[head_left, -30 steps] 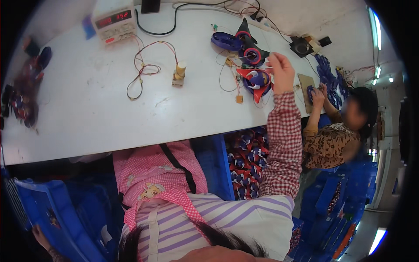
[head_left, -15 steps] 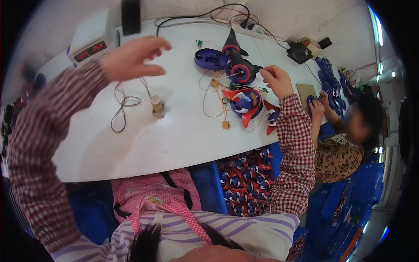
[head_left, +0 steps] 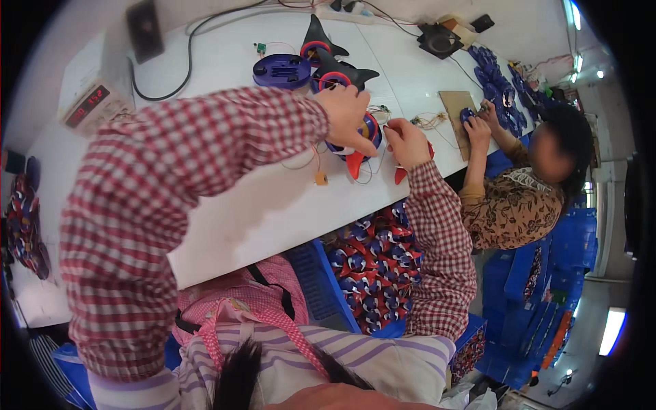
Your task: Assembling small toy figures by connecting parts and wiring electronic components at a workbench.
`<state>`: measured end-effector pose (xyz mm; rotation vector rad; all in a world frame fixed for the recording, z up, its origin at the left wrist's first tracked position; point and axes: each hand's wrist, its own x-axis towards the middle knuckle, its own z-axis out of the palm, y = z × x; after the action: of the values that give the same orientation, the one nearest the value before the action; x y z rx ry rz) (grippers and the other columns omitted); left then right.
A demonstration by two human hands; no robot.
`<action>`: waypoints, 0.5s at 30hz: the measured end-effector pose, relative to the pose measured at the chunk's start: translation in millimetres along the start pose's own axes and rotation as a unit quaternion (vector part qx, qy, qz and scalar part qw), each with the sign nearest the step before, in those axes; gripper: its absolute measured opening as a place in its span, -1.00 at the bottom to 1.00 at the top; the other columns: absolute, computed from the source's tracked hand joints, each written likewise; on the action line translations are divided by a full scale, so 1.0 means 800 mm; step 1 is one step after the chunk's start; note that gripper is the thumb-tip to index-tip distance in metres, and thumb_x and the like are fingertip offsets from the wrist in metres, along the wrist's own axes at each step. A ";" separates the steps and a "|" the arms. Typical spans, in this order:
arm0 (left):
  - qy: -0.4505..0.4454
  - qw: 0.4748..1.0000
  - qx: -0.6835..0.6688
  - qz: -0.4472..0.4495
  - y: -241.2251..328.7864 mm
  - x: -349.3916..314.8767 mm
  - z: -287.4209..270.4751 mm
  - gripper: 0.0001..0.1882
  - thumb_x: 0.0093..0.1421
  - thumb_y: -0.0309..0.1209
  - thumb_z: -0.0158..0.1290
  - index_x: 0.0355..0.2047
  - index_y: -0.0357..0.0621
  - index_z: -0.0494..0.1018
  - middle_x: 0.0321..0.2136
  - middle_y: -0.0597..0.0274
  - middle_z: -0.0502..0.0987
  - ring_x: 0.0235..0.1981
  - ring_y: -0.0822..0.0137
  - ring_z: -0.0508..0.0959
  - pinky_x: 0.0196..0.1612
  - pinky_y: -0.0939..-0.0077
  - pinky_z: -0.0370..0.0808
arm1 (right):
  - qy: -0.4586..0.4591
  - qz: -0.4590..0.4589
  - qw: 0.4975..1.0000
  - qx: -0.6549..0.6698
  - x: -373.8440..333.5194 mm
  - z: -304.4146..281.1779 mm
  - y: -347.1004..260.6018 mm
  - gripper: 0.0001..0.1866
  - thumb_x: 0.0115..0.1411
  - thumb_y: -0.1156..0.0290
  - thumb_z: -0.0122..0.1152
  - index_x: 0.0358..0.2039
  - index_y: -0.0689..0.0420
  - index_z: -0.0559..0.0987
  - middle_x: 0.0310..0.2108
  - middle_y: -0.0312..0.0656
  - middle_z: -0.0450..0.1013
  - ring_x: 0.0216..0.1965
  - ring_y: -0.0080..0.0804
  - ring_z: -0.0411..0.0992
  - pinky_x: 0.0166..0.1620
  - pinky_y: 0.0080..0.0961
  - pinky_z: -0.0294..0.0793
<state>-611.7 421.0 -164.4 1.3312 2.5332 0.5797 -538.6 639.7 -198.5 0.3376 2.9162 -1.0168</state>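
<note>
Red-finned toy (head_left: 355, 165) lies beneath left hand (head_left: 347, 116), thumb spread; right hand (head_left: 408, 145) curled; both hands' grip unclear.

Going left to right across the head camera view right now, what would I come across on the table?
Red-and-blue parts, power supply, purple shell, left hand, right hand, brown board, purple parts.

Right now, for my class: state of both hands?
Left hand: thumb spread, over the red-and-blue piece; grip can't be told.
Right hand: fingertips closed; whether holding anything can't be told.
</note>
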 end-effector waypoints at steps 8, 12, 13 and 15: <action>0.046 0.980 0.108 -0.158 0.042 -0.012 0.060 0.00 -0.17 0.25 0.22 0.07 -0.28 0.23 -0.14 -0.09 0.39 -0.05 0.01 0.44 -0.05 0.15 0.34 | -0.092 0.054 0.994 -0.005 0.027 0.022 -0.006 -0.63 0.16 0.39 0.15 -0.08 0.38 0.53 -0.56 -0.17 0.52 -0.68 -0.52 0.46 -0.62 -0.57 0.47; 0.131 0.977 0.080 -0.151 0.058 -0.032 0.050 -0.05 -0.25 0.10 0.24 0.09 -0.20 0.23 -0.13 -0.11 0.39 -0.05 -0.02 0.44 -0.02 0.05 0.31 | -0.075 0.041 0.992 0.090 0.006 0.001 -0.013 -0.70 0.13 0.39 0.17 -0.16 0.30 0.60 -0.61 -0.24 0.47 -0.74 -0.58 0.35 -0.70 -0.60 0.31; 0.141 0.979 0.061 -0.136 0.064 -0.038 0.040 -0.06 -0.25 0.09 0.23 0.09 -0.20 0.24 -0.13 -0.11 0.40 -0.05 -0.03 0.44 -0.01 0.04 0.31 | -0.074 0.027 0.991 0.108 -0.004 -0.007 -0.014 -0.71 0.13 0.39 0.17 -0.18 0.29 0.61 -0.62 -0.26 0.46 -0.75 -0.59 0.33 -0.71 -0.62 0.28; 0.158 0.981 0.022 -0.107 0.079 -0.054 0.010 -0.07 -0.26 0.07 0.23 0.08 -0.20 0.25 -0.13 -0.12 0.41 -0.05 -0.04 0.44 0.00 0.02 0.31 | -0.089 0.013 0.991 0.097 -0.020 -0.035 -0.019 -0.64 0.10 0.34 0.24 -0.14 0.31 0.61 -0.54 -0.22 0.52 -0.71 -0.54 0.37 -0.60 -0.59 0.35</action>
<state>-537.9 419.7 -143.6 1.0272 2.9102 0.7431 -525.4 642.2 -165.5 0.2755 2.6551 -1.2606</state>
